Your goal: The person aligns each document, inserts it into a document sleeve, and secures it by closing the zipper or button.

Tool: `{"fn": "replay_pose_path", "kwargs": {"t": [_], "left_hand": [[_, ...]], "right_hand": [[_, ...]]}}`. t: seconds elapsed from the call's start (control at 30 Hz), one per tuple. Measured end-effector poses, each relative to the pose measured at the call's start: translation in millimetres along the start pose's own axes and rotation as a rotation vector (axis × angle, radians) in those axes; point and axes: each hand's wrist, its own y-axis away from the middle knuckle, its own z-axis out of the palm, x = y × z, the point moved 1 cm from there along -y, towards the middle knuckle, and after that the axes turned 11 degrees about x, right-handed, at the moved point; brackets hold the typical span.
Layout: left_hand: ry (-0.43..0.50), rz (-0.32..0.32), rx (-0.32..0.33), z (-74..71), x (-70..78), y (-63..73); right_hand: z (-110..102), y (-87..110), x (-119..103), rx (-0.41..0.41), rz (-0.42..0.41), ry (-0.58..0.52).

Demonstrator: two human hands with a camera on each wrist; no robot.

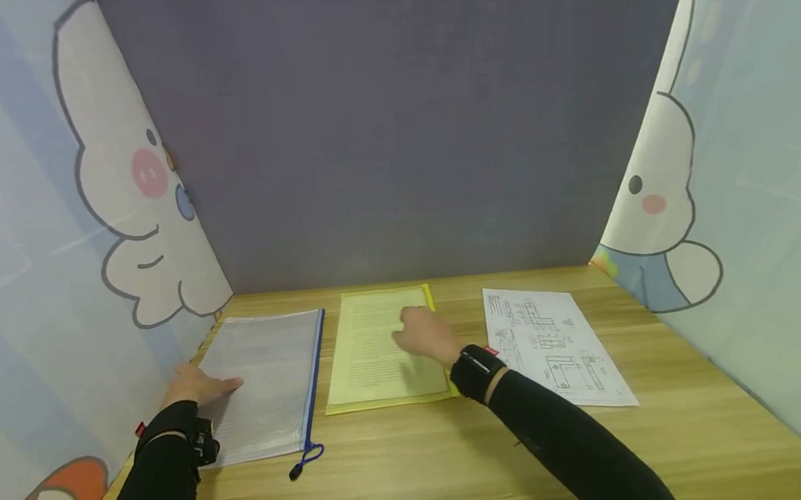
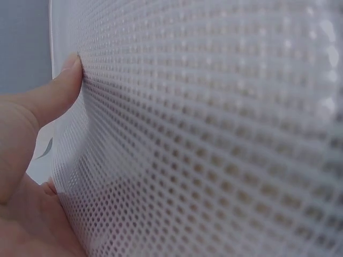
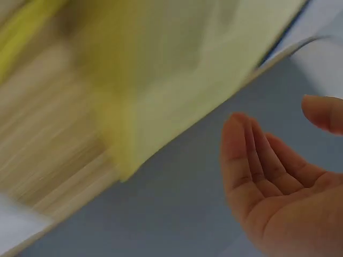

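Dark grey backdrop [image 1: 395, 131] at rear, cartoon curtains [image 1: 759, 152] both sides, wooden table [image 1: 410, 466] below. On it, L to R: mesh pouch [image 1: 266, 390], yellow folder [image 1: 371, 356], drawing sheet [image 1: 559, 340]; long axes of pouch & folder run approx near-to-far. Pouch's blue zip edge [image 1: 316, 380] faces the folder, strip of wood btwn. L hand [image 1: 195, 386] pinches pouch's outer side, thumb on top, fingers under, so pouch extends rightward from that grip; L hand is the nearer to it. R hand [image 1: 427, 332] hovers over folder's R half, fingers loosely bent, thumb apart, nothing held. Smallest: dark toggle [image 1: 294, 472] by pouch's near R corner.
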Motion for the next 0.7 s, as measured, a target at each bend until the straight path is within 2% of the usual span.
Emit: {"fn": "replay_pose_path", "kwargs": {"t": [0.13,0.2,0.27,0.47,0.6,0.7], "left_hand": [[0.007,-0.043,0.014,-0.8,6.7,8.4],[0.010,-0.061,0.027,-0.1,7.6,10.9],[0.007,-0.057,0.030,0.7,6.9,11.7],[0.001,-0.027,0.014,3.8,9.4,12.7],[0.002,-0.022,0.015,-1.0,13.2,16.3],[0.003,-0.014,0.009,-4.3,15.5,16.7]], "right_hand": [[35,4.9,-60,-0.085,-0.015,-0.077],[52,9.9,-82,-0.112,-0.014,-0.121],[70,15.9,-98,-0.106,-0.031,-0.139],[109,32.8,-128,-0.064,-0.030,-0.062],[115,34.9,-141,-0.048,0.029,-0.053],[114,31.8,-143,-0.041,0.089,-0.089]]}}
